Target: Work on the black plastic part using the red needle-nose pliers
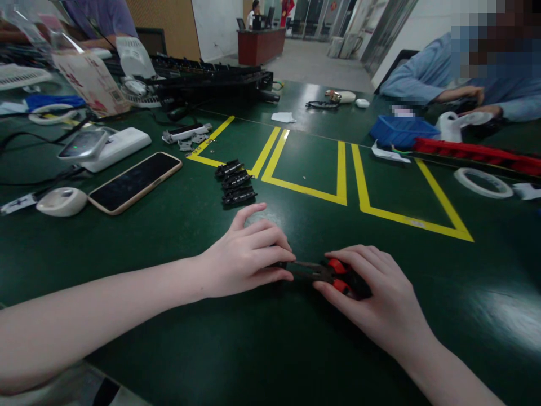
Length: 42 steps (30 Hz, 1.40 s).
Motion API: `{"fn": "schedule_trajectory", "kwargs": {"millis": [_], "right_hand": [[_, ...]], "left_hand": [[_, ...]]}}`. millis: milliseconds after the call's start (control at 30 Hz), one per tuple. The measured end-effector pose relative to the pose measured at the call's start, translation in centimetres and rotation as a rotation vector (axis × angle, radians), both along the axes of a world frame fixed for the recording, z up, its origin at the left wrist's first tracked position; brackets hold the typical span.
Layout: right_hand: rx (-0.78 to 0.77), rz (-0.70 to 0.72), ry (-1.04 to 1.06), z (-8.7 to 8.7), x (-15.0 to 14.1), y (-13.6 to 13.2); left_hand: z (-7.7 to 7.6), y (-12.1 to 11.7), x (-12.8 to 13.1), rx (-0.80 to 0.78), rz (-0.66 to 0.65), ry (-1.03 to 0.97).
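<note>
Right hand (380, 287) wrapped round red-handled pliers (325, 273), low over green table (203, 338). Left hand (251, 254) pinching small dark part (280, 264) at plier tips, mostly hidden. Hands near, not touching. Beyond: black pieces (236, 179), yellow tape (304, 191); phone (135, 183) off left.

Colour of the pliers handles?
Pliers handles are red and black, partly covered by the right hand; best seen in the head view.
</note>
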State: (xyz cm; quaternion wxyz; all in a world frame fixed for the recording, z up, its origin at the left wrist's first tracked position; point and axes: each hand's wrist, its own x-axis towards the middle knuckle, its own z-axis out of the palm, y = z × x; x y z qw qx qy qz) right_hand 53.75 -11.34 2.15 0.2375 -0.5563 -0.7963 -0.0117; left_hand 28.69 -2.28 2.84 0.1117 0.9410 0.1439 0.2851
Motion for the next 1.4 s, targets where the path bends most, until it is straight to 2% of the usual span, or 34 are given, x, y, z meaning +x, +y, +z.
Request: {"fn": "schedule_trajectory", "kwargs": {"millis": [200, 467, 800, 1000, 1100, 1200, 1300, 1400], "right_hand": [[-0.025, -0.018, -0.071, 0.0, 0.0, 0.0], [0.012, -0.068, -0.193, 0.0, -1.0, -0.4], [0.12, -0.112, -0.295, 0.2, -0.9, -0.4], [0.18, -0.126, -0.294, 0.4, -0.7, -0.4], [0.171, -0.108, -0.226, 0.3, -0.2, -0.3], [0.171, -0.07, -0.167, 0.2, 0.1, -0.2], [0.175, -0.027, -0.159, 0.1, 0.1, -0.2], [0.173, -0.002, -0.144, 0.2, 0.0, -0.2]], "left_hand": [[-0.1, 0.0, 0.1, -0.113, 0.077, 0.009], [0.4, -0.5, 0.2, -0.295, 0.106, -0.016], [0.5, -0.1, 0.3, -0.321, 0.152, -0.069], [0.4, 0.8, 0.1, -0.309, 0.039, -0.084], [0.4, 1.1, -0.3, -0.361, 0.023, -0.021], [0.3, 1.2, -0.6, -0.419, 0.027, 0.141], [0.3, 1.2, -0.5, -0.375, 0.008, 0.263], [0.5, 1.2, -0.3, -0.336, -0.014, 0.291]]}}
